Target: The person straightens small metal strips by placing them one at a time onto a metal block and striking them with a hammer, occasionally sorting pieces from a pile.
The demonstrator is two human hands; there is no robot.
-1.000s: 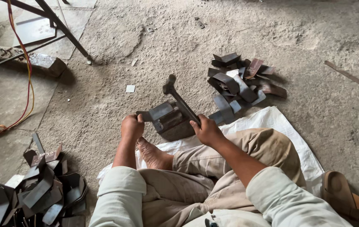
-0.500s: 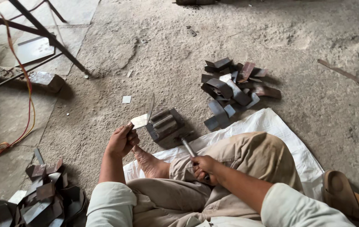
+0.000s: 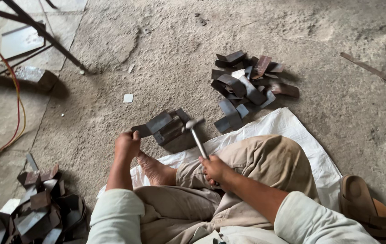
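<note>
Head view, looking straight down at our own lap while we sit on the floor. Our left hand [image 3: 127, 144] is closed around the near end of a flat metal strip [image 3: 153, 124], pinching it so the far end lies on top of a dark metal block [image 3: 171, 131] that sits on the gritty concrete just past our bare foot [image 3: 154, 169]. Our right hand [image 3: 214, 169] is wrapped tight around the handle of a hammer [image 3: 196, 133], and the hammer head is right at the block's far corner, next to the strip (it's a bit blurred, so we can't tell if it's actually touching).

We're sitting on a white sack [image 3: 292, 135] spread over the floor, khaki trousers, pale sleeves.

Further out, past the block and to the right, there's a heap of bent metal pieces [image 3: 247, 83], some rusty, some grey, with the nearest ones just touching the sack's edge. Another pile of metal pieces [image 3: 39, 212] sits at our left side, near the elbow. A brown sandal [image 3: 360, 205] lies off the sack at our right. Up in the far left corner we've got a dark steel frame [image 3: 44, 36] standing on the floor and an orange cable [image 3: 14, 99] snaking along beside it. One small pale scrap [image 3: 128, 98] lies alone on the concrete.
</note>
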